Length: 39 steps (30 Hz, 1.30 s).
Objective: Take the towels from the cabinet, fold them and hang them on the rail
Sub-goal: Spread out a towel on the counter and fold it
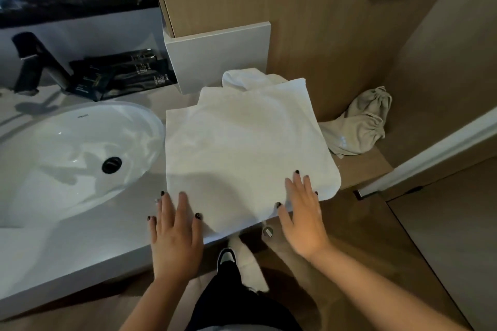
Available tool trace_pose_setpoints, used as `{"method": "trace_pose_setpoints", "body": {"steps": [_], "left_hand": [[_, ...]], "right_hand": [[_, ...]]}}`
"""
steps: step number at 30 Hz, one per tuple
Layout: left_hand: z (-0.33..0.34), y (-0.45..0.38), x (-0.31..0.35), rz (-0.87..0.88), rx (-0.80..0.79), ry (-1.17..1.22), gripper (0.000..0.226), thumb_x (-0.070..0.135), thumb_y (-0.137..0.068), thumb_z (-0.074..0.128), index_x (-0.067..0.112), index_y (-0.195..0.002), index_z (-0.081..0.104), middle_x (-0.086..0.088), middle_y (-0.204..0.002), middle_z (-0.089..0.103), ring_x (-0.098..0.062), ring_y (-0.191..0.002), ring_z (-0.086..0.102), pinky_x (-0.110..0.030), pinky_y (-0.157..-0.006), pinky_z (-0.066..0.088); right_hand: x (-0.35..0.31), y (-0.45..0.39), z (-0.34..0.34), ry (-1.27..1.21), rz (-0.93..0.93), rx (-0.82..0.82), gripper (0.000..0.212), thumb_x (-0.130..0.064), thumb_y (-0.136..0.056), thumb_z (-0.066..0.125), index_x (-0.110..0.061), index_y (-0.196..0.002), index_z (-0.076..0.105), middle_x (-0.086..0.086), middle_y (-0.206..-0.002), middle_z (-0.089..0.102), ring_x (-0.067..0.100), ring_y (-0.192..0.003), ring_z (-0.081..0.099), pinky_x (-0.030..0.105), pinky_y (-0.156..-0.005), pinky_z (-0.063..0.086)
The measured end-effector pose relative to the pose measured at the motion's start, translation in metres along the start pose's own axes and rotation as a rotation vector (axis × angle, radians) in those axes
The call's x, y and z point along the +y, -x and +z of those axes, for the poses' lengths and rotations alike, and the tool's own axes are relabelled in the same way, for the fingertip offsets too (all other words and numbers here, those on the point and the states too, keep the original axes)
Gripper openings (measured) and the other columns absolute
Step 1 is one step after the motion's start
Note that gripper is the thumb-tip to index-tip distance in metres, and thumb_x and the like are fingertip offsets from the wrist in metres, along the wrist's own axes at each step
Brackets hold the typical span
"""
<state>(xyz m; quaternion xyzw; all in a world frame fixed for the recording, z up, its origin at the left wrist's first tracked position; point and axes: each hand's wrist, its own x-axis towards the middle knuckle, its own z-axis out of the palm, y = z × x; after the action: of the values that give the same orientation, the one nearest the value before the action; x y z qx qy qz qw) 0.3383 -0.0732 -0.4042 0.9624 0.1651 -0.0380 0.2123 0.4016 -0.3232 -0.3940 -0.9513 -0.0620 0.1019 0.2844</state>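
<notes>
Pale worktop (80,226) runs across your view, with wood-panelled walls behind it at 12 and 2 o'clock. Set into it at 9 o'clock is a white basin (67,153) with a dark drain (111,165). A black tap (35,62) stands at 10 o'clock, and dark sachets (118,75) lie just beside it against the wall.

Your towel (242,148) lies spread flat on the worktop at the centre, white, its left edge close to the basin rim and its near edge hanging a little over the front of the worktop. A second white towel (242,79), bunched up, sits at 12 o'clock, touching the far edge of the flat one and partly under it.

Your left hand (174,234) rests palm down, fingers straight and spread, its fingertips on the towel's near left corner; it grasps nothing. Your right hand (304,212) also lies flat with straight fingers on the near right corner, likewise released.

At 3 o'clock a grey drawstring bag (360,126) slumps on a wooden shelf (363,169), near the towel but apart from it. Below, at 6 o'clock, you see your dark trouser leg and a shoe (226,256) on the floor.
</notes>
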Motion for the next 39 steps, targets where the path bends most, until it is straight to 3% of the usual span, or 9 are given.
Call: {"method": "trace_pose_setpoints", "body": {"steps": [3,6,10,16,24,29,32,36,39], "left_hand": [[0.01,0.025,0.008,-0.049,0.077,0.136,0.061,0.044,-0.1,0.034,0.019,-0.153,0.017,-0.012,-0.163,0.003,-0.031,-0.151,0.003,-0.046,-0.121,0.005],[0.024,0.05,0.016,-0.166,0.258,0.438,0.063,0.03,-0.091,0.053,0.011,-0.146,0.026,-0.007,-0.156,0.009,-0.029,-0.143,0.017,-0.04,-0.115,0.021],[0.029,0.057,0.028,-0.543,0.287,0.84,0.071,0.013,-0.088,0.071,0.007,-0.144,0.027,-0.009,-0.145,0.025,-0.027,-0.135,0.033,-0.043,-0.116,0.031],[0.016,0.034,0.017,-0.731,0.138,1.061,0.047,0.027,-0.083,0.078,0.015,-0.115,0.046,-0.005,-0.112,0.057,-0.019,-0.103,0.056,-0.032,-0.089,0.043],[-0.005,0.044,-0.005,-0.646,-0.094,1.086,0.035,0.024,-0.087,0.073,0.009,-0.111,0.054,-0.011,-0.108,0.062,-0.024,-0.098,0.061,-0.041,-0.09,0.054],[-0.031,0.055,0.001,-0.559,-0.207,1.185,0.011,0.021,-0.096,0.061,0.01,-0.101,0.061,-0.005,-0.095,0.064,-0.018,-0.082,0.06,-0.023,-0.062,0.051],[-0.046,0.054,-0.002,-0.497,-0.188,1.165,0.016,0.025,-0.096,0.063,0.009,-0.098,0.065,-0.008,-0.094,0.069,-0.02,-0.081,0.06,-0.028,-0.069,0.05],[-0.061,0.051,-0.006,-0.425,-0.167,1.168,0.017,0.026,-0.096,0.062,0.009,-0.1,0.065,-0.009,-0.097,0.068,-0.018,-0.079,0.055,-0.028,-0.066,0.046],[-0.07,0.054,-0.006,-0.415,-0.149,1.166,0.017,0.024,-0.097,0.061,0.008,-0.102,0.064,-0.007,-0.094,0.065,-0.017,-0.072,0.05,-0.027,-0.06,0.044]], "right_hand": [[-0.01,0.034,0.021,-0.163,0.063,0.021,0.067,-0.026,-0.103,0.046,-0.024,-0.157,0.006,-0.011,-0.162,-0.016,0.003,-0.146,-0.021,0.028,-0.121,-0.004],[-0.028,0.047,0.036,-0.613,0.378,0.099,0.069,-0.016,-0.098,0.057,-0.016,-0.155,0.018,-0.004,-0.164,0.002,0.006,-0.147,0.009,0.016,-0.11,0.014],[-0.046,0.04,0.063,-1.263,0.799,-0.154,0.066,-0.029,-0.096,0.063,-0.009,-0.149,0.03,0.009,-0.145,0.044,0.028,-0.133,0.044,0.034,-0.104,0.037],[-0.064,0.029,0.085,-1.657,0.844,-0.32,0.066,-0.038,-0.086,0.067,-0.005,-0.137,0.043,0.013,-0.132,0.055,0.032,-0.131,0.048,0.047,-0.116,0.032],[-0.079,0.035,0.103,-1.875,0.846,-0.142,0.068,-0.037,-0.072,0.078,-0.011,-0.13,0.055,0.013,-0.118,0.069,0.029,-0.11,0.064,0.043,-0.091,0.053],[-0.073,0.041,0.087,-2.079,0.743,-0.022,0.04,-0.028,-0.094,0.063,-0.015,-0.132,0.059,0.011,-0.125,0.067,0.029,-0.115,0.065,0.048,-0.104,0.046],[-0.07,0.043,0.062,-2.053,0.802,0.196,0.025,-0.016,-0.093,0.065,-0.013,-0.119,0.066,0.012,-0.111,0.073,0.025,-0.095,0.073,0.043,-0.089,0.057],[-0.053,0.045,0.029,-1.989,0.819,0.367,0.028,-0.009,-0.092,0.067,-0.014,-0.119,0.066,0.012,-0.113,0.072,0.027,-0.1,0.071,0.047,-0.093,0.054],[-0.038,0.048,0.006,-1.943,0.852,0.49,0.031,-0.009,-0.089,0.07,-0.012,-0.12,0.065,0.011,-0.112,0.073,0.025,-0.095,0.072,0.042,-0.08,0.06]]}}
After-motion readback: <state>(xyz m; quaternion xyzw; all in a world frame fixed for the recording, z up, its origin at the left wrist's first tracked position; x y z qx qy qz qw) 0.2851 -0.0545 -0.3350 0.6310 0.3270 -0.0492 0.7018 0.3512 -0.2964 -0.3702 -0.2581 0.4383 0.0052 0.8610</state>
